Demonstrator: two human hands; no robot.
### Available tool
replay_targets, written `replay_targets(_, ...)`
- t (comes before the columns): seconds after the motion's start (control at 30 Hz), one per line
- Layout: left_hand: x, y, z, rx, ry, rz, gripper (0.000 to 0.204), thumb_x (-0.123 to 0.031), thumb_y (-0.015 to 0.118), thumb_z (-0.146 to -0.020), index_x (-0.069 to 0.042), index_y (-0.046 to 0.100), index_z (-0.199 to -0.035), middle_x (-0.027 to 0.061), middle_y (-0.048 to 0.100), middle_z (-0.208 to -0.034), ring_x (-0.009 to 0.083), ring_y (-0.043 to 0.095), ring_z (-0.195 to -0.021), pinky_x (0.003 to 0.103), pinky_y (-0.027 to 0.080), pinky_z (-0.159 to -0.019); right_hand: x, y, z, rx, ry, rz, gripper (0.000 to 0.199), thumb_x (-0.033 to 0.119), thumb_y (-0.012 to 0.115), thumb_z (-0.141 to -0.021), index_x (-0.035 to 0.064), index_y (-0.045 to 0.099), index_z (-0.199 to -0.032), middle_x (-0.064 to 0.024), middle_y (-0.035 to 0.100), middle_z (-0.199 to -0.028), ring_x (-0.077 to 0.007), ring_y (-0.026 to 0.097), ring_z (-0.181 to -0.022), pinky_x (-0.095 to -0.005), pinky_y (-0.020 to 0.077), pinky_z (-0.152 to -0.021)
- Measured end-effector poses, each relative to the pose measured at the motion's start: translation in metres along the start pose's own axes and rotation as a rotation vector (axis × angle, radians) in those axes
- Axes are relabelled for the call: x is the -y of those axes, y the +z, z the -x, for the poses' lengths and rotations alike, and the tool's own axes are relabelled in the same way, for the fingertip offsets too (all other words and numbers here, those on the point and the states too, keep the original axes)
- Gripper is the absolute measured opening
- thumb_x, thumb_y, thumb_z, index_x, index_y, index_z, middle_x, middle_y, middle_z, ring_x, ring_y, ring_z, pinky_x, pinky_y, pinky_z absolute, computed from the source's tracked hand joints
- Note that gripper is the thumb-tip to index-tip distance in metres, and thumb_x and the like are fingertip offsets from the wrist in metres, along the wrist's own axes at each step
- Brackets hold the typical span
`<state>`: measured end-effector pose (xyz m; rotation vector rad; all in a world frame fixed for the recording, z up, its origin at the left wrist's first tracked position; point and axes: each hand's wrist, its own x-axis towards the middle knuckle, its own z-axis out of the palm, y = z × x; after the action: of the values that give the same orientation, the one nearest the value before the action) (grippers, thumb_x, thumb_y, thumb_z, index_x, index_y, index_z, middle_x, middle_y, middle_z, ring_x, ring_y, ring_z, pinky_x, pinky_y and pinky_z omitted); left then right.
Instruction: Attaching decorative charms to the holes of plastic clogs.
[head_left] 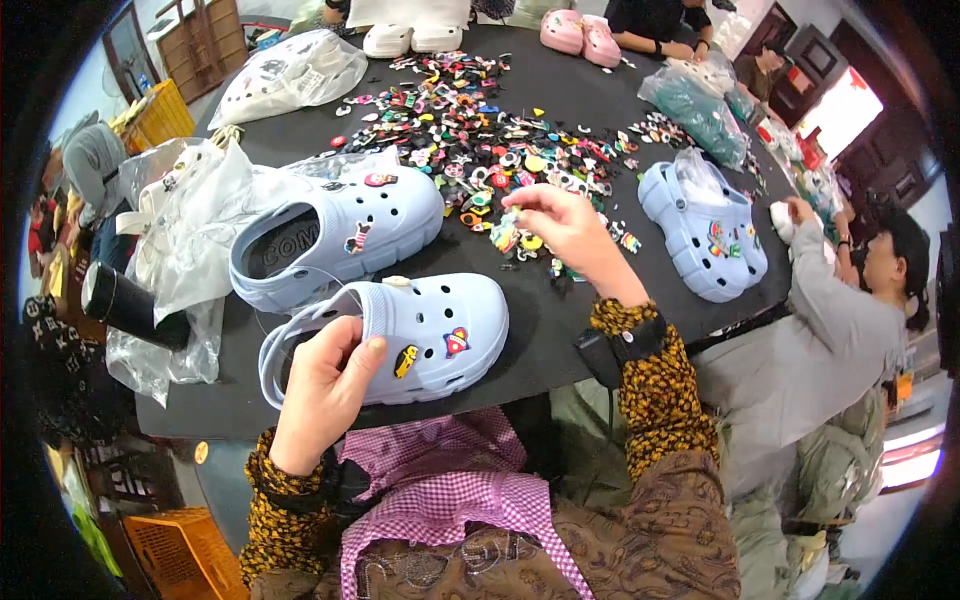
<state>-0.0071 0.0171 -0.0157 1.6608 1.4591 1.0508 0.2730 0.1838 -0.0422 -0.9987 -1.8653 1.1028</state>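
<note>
My left hand (328, 385) grips a light blue clog (455, 310) by the edge of its foot opening, thumb outside. A yellow car charm (405, 361) and a red-and-blue rocket charm (456, 343) sit in its upper, and a pale charm (397, 282) is at its far side. Behind it lies a matching clog (400, 215) with a few charms in its holes. My right hand (562, 232) hovers over the near edge of a spread pile of shoe charms (470, 130). Its thumb and forefinger pinch a small charm, mostly hidden by the fingertips.
To the right stands another blue clog pair (705, 240) with charms. Plastic bags (200, 240) and a black cylinder (130, 305) lie at the left of the black table (590, 345). White clogs (412, 40) and pink clogs (580, 38) stand far back. A co-worker (830, 300) sits at right.
</note>
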Motion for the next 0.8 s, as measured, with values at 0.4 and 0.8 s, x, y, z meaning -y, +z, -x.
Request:
replay_targets(0.4, 0.002, 0.002, 0.000, -0.001, -0.009, 0.015, 0.018, -0.013, 0.061, -0.092, 0.004, 0.057, -0.089, 0.0057, 0.052, -0.065, 0.0105, 0.044, -0.061, 0.028, 0.039, -0.056, 0.046, 0.020, 0.025, 0.048, 0.056, -0.290, 0.020, 0.002, 0.050, -0.092, -0.0015, 0.065, -0.106, -0.0049, 0.066, -0.096, -0.0102, 0.062, -0.085, -0.0259, 0.0503, -0.080)
replay_targets(0.8, 0.004, 0.003, 0.000, -0.006, 0.006, 0.028, 0.019, -0.015, 0.061, -0.092, 0.004, 0.058, -0.090, 0.0070, 0.052, -0.066, 0.0119, 0.046, -0.061, 0.029, 0.041, -0.057, 0.059, 0.057, 0.022, 0.176, -0.462, 0.306, 0.021, -0.001, 0.058, -0.080, -0.0010, 0.066, -0.100, -0.0146, 0.062, -0.082, -0.0300, 0.062, -0.077, -0.0380, 0.0495, -0.069)
